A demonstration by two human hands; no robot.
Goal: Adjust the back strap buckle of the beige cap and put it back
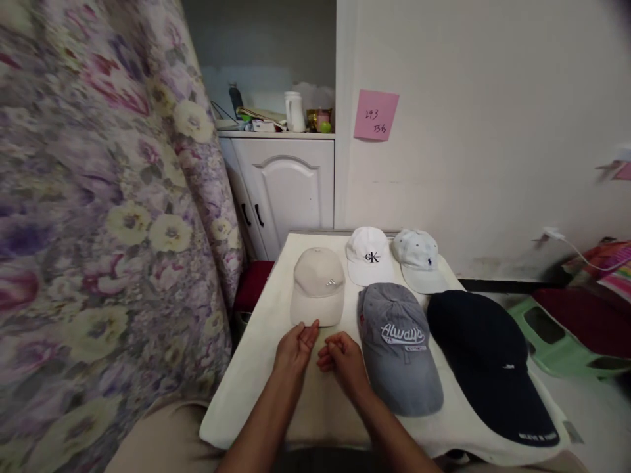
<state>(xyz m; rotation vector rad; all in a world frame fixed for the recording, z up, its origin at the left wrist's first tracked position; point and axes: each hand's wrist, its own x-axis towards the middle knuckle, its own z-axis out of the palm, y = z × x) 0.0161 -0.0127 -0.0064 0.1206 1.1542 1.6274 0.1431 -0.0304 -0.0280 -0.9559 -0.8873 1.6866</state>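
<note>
A beige cap (318, 282) lies on the cream-covered table (246, 394), its brim toward me. My left hand (297, 345) is at the brim's front edge, fingertips touching or just beside it; its fingers are slightly apart and hold nothing visible. To the right and a little lower, my right hand (342, 358) has curled fingers over the cloth, near the grey cap (401, 368) with "Always" lettering. Whether anything is inside those fingers is hidden. Behind stand a white CK cap (367, 269) and a pale cap (417, 253). A large dark cap (483, 348) lies at the right.
A floral curtain (113, 230) hangs at the left. Behind the table is a white cabinet (296, 184) with a white jug (294, 112) on its shelf. A pink note (375, 115) is on the wall. Green stools with dark red tops (582, 322) stand at the right.
</note>
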